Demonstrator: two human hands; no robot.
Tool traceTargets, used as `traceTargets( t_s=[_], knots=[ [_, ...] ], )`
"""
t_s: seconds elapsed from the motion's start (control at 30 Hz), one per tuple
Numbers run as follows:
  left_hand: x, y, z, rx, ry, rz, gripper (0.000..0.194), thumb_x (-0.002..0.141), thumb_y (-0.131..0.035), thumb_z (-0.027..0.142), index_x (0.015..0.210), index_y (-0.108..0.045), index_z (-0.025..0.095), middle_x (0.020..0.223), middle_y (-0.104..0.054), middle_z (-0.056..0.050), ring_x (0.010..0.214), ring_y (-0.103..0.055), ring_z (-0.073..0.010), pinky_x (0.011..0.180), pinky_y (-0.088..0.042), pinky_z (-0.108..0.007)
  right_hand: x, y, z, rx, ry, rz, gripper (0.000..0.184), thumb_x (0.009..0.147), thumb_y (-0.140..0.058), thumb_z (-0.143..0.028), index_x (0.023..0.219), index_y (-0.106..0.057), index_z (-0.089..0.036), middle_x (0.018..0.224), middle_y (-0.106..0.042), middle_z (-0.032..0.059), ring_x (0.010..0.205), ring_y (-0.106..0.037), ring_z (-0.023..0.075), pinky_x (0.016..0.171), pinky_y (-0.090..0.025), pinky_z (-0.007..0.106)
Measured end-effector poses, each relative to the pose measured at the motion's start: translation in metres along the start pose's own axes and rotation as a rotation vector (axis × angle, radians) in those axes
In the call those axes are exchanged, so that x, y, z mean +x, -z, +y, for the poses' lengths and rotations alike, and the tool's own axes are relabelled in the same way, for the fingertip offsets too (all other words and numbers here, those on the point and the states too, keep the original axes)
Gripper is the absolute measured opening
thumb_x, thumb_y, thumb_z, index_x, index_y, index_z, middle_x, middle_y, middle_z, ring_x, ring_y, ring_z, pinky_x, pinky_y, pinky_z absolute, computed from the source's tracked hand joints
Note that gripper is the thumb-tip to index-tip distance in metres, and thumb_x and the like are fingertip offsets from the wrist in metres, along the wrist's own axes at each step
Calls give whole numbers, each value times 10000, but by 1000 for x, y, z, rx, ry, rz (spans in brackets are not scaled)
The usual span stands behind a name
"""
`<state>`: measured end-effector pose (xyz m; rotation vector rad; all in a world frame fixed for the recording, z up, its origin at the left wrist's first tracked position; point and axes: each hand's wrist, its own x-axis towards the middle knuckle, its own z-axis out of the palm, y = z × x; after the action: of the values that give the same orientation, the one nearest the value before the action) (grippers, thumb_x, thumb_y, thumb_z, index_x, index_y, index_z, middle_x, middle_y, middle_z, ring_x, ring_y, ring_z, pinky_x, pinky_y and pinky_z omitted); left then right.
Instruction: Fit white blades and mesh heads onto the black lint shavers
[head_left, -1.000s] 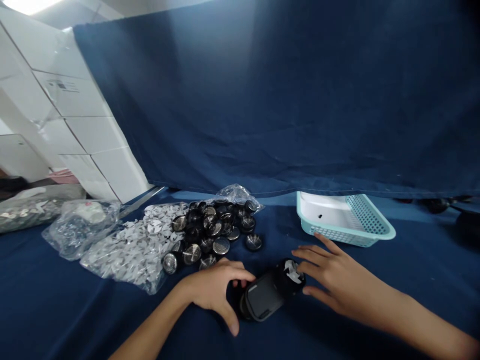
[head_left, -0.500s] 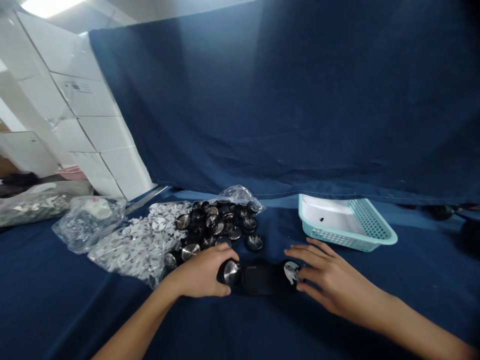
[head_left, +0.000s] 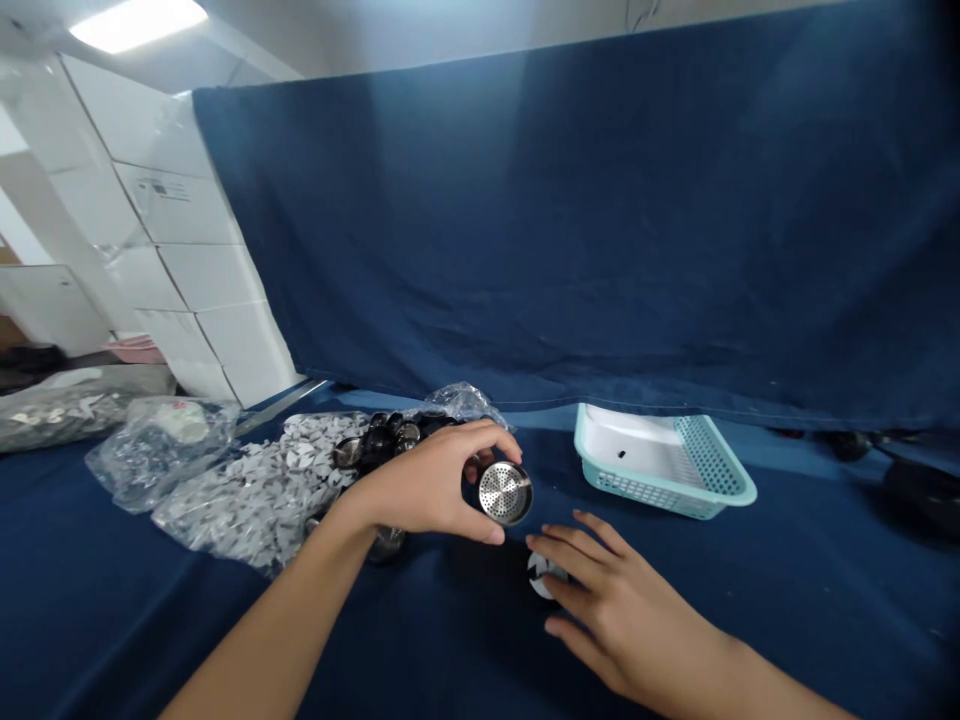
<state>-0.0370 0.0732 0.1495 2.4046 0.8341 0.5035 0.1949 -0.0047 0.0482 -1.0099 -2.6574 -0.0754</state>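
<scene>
My left hand (head_left: 424, 485) grips a round metal piece with a perforated steel face (head_left: 505, 493), which is turned toward me. My right hand (head_left: 611, 610) curls its fingers around a small round piece with a white star-like pattern (head_left: 545, 577), partly covered by the fingertips. A dark shape may lie under it, but it blends into the cloth. Behind my left hand is a heap of black and steel round parts (head_left: 379, 450), partly hidden. Left of it lies a clear bag of white flakes (head_left: 251, 490).
A teal plastic basket (head_left: 660, 465) with a white inner tray stands to the right, on the dark blue cloth (head_left: 150, 610). A second clear bag (head_left: 161, 450) and a grey bag (head_left: 75, 410) lie at left. White boxes (head_left: 180, 260) stand behind a hanging blue cloth (head_left: 525, 250).
The black object between my hands has come apart into pieces. My left hand has lifted the perforated metal piece and turned its face toward me. My right hand has moved left and nearer me.
</scene>
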Motion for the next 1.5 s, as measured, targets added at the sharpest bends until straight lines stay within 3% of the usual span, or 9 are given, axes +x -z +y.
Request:
traceTargets(
  t_s=[0.13, 0.37, 0.57, 0.7, 0.83, 0.93, 1.07, 1.23, 1.5],
  knots=[
    [13, -7, 5, -102, -57, -77, 566, 625, -796, 300, 1146, -586, 230, 1014, -646, -26, 890, -623, -206, 790, -502, -326, 1, -4, 5, 56, -54, 8, 286, 936, -514, -389, 1139, -640, -230, 1312, -606, 47, 1218, -530, 267, 1114, -287, 540],
    [17, -19, -8, -346, 12, -26, 572, 684, -777, 346, 1214, -583, 247, 1207, -603, -55, 1103, -576, -251, 929, -460, -372, 3, -10, 19, 163, -140, 54, 223, 893, -588, -333, 1095, -635, -252, 1195, -665, 14, 1122, -584, 217, 1101, -296, 482],
    [19, -27, -21, -733, -5, -14, 721, 629, -745, 637, 1177, -620, 185, 1020, -641, -89, 914, -613, -240, 820, -478, -348, 5, -8, 17, 308, -168, 164, 102, 877, -620, -325, 883, -688, -249, 1040, -713, -9, 1007, -630, 203, 1068, -323, 470],
    [17, -30, -19, -790, 26, -2, 775, 666, -684, 687, 1223, -608, 153, 801, -622, -67, 766, -581, -203, 760, -461, -339, 6, 14, 14, 660, -357, 251, 235, 914, -558, -348, 766, -691, -222, 897, -729, 24, 869, -658, 196, 880, -480, 386],
    [18, -34, -10, -837, 17, -3, 724, 683, -704, 646, 1226, -619, 174, 828, -632, -55, 752, -581, -180, 766, -467, -327, 5, 36, 10, 1257, -546, 248, 325, 916, -530, -482, 984, -702, -215, 897, -735, 50, 878, -675, 207, 843, -524, 364],
    [19, -38, -2, -818, 34, -15, 678, 673, -742, 595, 1213, -624, 203, 1019, -657, -75, 890, -620, -222, 819, -489, -348, 4, 42, 7, 1612, -471, 182, 394, 930, -503, -493, 1169, -639, -212, 1047, -716, 92, 899, -684, 205, 868, -523, 388],
    [19, -42, 6, -623, 67, 7, 639, 676, -801, 427, 1243, -579, 236, 1032, -684, -52, 993, -628, -255, 924, -462, -408, 5, 42, 3, 1810, -396, 188, 304, 954, -502, -418, 1062, -687, -202, 993, -707, 67, 881, -673, 165, 867, -514, 334],
    [18, -42, 8, -509, 77, 82, 679, 642, -835, 302, 1256, -548, 257, 1182, -618, -54, 930, -638, -214, 909, -481, -390, 3, 41, 6, 1836, -510, 228, 280, 961, -517, -321, 879, -726, -153, 904, -715, 61, 777, -647, 123, 847, -496, 278],
    [17, -41, 7, -474, 85, 86, 644, 630, -851, 315, 1206, -574, 234, 991, -671, -32, 906, -628, -221, 874, -485, -389, 3, 44, 11, 1785, -622, 247, 216, 893, -629, -318, 770, -698, -154, 736, -671, 28, 694, -591, 118, 731, -472, 252]
  ],
)
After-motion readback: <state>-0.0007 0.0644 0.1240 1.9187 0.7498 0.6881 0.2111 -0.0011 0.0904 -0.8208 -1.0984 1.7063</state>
